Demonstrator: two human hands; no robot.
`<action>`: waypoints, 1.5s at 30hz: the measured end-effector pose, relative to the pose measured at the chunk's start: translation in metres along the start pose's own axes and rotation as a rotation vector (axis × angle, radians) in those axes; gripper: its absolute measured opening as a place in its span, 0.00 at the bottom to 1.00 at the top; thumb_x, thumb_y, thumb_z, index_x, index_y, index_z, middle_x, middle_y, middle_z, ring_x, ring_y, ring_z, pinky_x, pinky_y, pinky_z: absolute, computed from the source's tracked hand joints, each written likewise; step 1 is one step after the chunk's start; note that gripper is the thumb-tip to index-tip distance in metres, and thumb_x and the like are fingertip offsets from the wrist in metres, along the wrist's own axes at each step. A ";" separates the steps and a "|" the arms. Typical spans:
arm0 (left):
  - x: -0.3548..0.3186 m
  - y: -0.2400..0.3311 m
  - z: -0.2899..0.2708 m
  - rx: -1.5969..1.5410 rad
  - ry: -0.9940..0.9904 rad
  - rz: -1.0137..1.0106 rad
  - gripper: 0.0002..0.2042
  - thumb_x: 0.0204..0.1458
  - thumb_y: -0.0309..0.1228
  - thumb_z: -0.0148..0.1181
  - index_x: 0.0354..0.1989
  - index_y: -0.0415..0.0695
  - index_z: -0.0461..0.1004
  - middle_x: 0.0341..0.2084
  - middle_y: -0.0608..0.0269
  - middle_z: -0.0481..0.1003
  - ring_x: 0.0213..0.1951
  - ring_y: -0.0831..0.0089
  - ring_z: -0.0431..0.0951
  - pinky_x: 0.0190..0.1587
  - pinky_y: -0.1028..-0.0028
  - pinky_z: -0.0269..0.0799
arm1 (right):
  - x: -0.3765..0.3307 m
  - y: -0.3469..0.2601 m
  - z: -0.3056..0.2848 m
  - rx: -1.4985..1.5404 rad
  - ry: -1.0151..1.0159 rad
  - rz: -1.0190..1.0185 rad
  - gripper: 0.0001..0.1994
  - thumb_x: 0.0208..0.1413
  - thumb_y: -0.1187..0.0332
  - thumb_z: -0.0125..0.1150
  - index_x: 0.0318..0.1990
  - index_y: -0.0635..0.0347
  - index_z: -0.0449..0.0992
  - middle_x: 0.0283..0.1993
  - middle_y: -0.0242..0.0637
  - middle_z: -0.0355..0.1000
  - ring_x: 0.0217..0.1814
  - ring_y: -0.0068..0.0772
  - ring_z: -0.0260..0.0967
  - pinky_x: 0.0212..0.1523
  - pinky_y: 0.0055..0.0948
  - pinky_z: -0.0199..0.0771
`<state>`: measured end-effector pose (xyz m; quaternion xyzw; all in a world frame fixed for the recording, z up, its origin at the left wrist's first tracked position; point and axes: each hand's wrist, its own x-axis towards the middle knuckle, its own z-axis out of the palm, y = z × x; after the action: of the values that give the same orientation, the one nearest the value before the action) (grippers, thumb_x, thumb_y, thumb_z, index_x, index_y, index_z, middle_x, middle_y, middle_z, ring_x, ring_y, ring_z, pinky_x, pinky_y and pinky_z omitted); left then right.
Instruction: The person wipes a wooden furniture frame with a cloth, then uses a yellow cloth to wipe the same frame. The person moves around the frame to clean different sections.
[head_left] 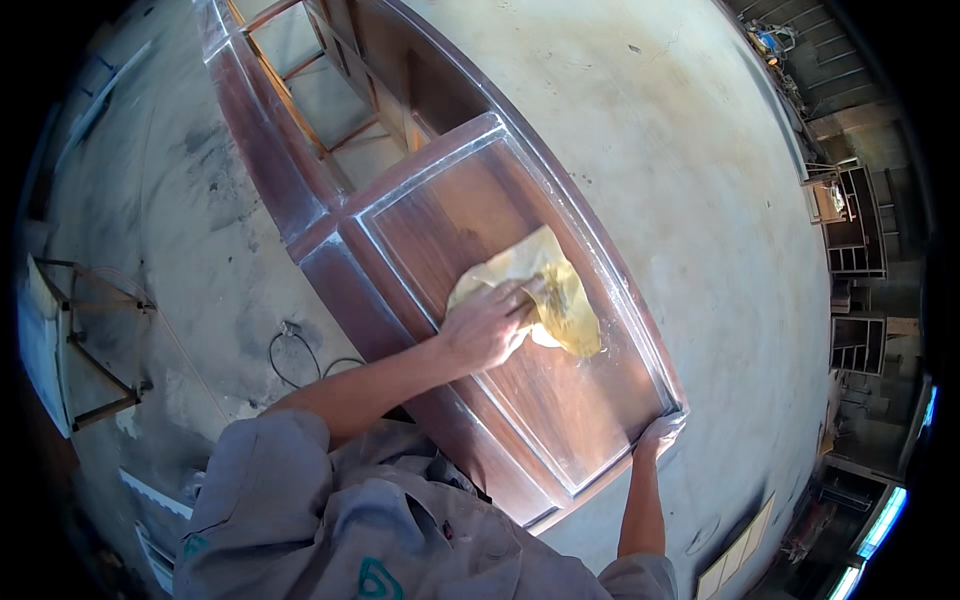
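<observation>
The left hand [487, 325] lies palm down on a yellow cloth [535, 290], its fingers spread flat and pressing the cloth against the sunken panel of a dark brown wooden door [560, 420] that lies flat above the floor. The left forearm stretches out bare from a rolled grey sleeve [265, 450], reaching up and to the right across the door's near rail. The cloth sits crumpled near the middle of the panel, partly under the fingers, with its free part spilling out to the right. The right hand [660, 432] grips the door's near right corner, fingers curled over the edge, its arm rising straight from below. A black cable [290, 350] lies on the dusty concrete floor [680, 180] left of the door.
</observation>
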<state>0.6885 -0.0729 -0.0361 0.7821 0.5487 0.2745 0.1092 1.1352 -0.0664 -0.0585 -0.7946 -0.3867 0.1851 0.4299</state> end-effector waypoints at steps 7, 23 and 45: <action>-0.020 0.013 0.003 0.079 0.023 0.007 0.17 0.60 0.41 0.59 0.53 0.46 0.79 0.67 0.56 0.67 0.74 0.57 0.56 0.75 0.53 0.48 | 0.010 -0.009 0.029 -0.149 0.052 0.002 0.29 0.72 0.47 0.39 0.65 0.62 0.70 0.62 0.45 0.73 0.62 0.40 0.69 0.64 0.38 0.68; 0.208 -0.071 0.026 0.164 0.277 0.171 0.16 0.64 0.34 0.53 0.52 0.35 0.76 0.61 0.45 0.73 0.67 0.50 0.68 0.73 0.57 0.60 | 0.066 -0.019 0.011 -0.416 0.123 0.079 0.27 0.73 0.48 0.33 0.60 0.61 0.69 0.54 0.65 0.74 0.57 0.70 0.70 0.60 0.51 0.68; 0.276 0.368 0.287 -0.155 -0.127 0.915 0.17 0.55 0.30 0.59 0.51 0.33 0.77 0.57 0.51 0.75 0.67 0.56 0.69 0.71 0.59 0.63 | 0.068 0.115 -0.131 0.241 0.165 0.138 0.28 0.77 0.55 0.32 0.74 0.64 0.56 0.73 0.53 0.60 0.76 0.46 0.58 0.75 0.38 0.54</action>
<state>1.2080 0.0802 -0.0146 0.9484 0.1175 0.2862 0.0686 1.3124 -0.1222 -0.0772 -0.7745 -0.2695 0.1932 0.5387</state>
